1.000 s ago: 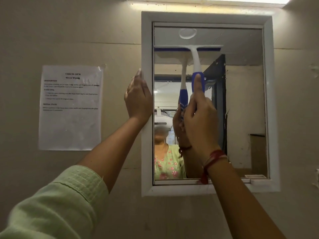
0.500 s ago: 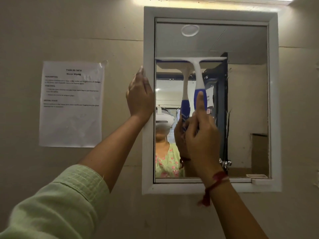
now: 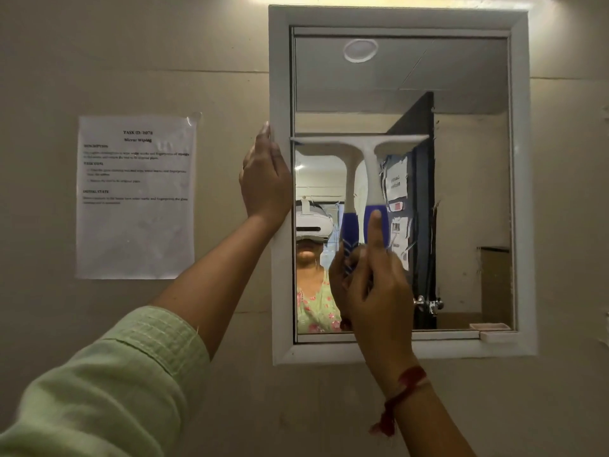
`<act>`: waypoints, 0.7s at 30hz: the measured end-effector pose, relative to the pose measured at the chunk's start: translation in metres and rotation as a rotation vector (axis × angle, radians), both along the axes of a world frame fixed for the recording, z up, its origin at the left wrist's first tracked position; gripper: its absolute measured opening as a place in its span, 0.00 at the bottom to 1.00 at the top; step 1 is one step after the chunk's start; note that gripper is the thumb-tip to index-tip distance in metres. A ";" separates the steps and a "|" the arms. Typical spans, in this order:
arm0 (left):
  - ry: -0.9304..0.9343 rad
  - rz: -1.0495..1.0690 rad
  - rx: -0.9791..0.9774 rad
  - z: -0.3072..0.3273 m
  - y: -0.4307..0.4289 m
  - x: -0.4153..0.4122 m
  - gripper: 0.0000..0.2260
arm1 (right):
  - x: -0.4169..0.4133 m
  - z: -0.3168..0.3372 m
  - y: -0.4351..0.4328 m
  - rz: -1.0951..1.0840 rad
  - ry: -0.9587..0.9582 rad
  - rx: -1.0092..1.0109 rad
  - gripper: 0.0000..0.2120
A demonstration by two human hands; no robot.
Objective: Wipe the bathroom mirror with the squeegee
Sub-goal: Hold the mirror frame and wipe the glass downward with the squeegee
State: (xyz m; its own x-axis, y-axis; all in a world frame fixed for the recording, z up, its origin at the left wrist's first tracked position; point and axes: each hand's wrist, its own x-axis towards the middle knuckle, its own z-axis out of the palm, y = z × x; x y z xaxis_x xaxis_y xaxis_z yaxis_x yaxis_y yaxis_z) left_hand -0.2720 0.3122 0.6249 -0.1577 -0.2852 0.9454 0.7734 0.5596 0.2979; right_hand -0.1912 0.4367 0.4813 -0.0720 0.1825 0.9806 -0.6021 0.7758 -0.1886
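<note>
**Squeegee on glass, mid-height of mirror**

Nearest the camera, your left sleeve (image 3: pixel 108 387) is pale green woven cloth with a stitched cuff. Your right wrist carries a red thread band (image 3: pixel 407 380).

Your right hand (image 3: pixel 379 291) is wrapped around the blue lower grip of the squeegee (image 3: pixel 369 173), index finger laid straight up the handle. The handle is smooth white plastic above the blue, flaring into a flat T-shaped blade bar. The bar lies level against the glass, spanning the left part of the mirror (image 3: pixel 461 192) about halfway up.

Your left hand (image 3: pixel 265 179) rests flat, fingers extended together, against the left side of the white moulded frame (image 3: pixel 280 77).

On the matte beige wall (image 3: pixel 99 61), a creased printed sheet (image 3: pixel 135 196) hangs left of the frame.
</note>
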 end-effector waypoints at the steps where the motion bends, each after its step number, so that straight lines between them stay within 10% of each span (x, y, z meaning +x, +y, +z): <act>1: -0.002 0.001 -0.001 0.000 0.000 0.000 0.18 | 0.001 -0.009 -0.001 0.018 -0.010 -0.001 0.25; 21: -0.018 -0.024 0.038 0.001 0.000 0.001 0.17 | 0.005 -0.001 0.007 0.046 0.028 -0.002 0.25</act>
